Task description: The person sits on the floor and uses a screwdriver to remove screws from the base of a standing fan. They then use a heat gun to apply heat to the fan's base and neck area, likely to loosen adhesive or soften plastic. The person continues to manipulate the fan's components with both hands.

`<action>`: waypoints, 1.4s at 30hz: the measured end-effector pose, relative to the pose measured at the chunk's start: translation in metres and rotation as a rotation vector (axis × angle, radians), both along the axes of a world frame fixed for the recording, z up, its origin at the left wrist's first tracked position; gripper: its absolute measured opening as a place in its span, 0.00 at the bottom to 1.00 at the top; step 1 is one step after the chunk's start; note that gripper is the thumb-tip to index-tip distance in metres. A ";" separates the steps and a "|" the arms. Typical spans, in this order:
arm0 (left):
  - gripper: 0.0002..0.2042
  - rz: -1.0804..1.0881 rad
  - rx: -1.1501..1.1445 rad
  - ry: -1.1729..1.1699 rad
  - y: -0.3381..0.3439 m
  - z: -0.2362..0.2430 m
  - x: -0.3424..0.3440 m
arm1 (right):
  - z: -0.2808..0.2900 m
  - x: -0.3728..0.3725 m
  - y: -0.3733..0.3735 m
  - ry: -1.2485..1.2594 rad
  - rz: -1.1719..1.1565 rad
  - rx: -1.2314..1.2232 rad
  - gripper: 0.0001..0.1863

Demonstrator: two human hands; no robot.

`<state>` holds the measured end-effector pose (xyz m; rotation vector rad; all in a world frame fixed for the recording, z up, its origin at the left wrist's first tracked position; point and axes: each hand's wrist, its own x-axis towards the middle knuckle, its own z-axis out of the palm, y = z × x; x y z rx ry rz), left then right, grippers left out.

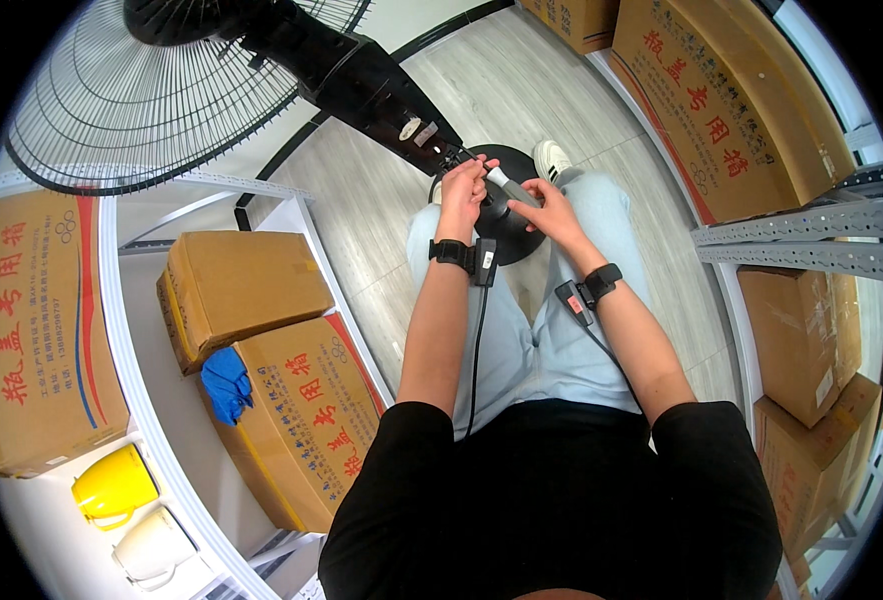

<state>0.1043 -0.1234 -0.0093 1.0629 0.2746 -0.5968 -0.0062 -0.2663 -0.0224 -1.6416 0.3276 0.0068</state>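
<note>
A black standing fan [386,105] leans across the upper left, its neck ending near my hands and its round black base [509,240] on the floor below. My right hand [553,214] is closed around the grey handle of a screwdriver [514,188]. The white front part of that tool points up and left toward the lower end of the fan's neck. My left hand [464,186] is closed against the neck's end, beside the screwdriver's tip. What its fingers pinch there is hidden.
Shelves with cardboard boxes stand on the left [251,280] and the right [721,120]. A blue cloth [226,385] lies on a left box. Beside it on the shelf are a yellow mug [116,487] and a white mug [154,550]. The wire fan guard [181,110] overhangs the left shelf.
</note>
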 end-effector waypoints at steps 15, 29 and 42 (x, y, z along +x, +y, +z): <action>0.06 0.048 0.028 0.002 0.000 0.000 0.000 | 0.001 -0.001 0.000 -0.005 -0.024 -0.069 0.20; 0.07 0.049 -0.012 0.014 0.000 0.004 -0.001 | 0.000 0.004 0.000 0.084 -0.039 0.075 0.20; 0.05 0.065 0.000 -0.001 0.002 0.001 0.001 | -0.002 0.003 -0.002 0.097 -0.058 0.128 0.20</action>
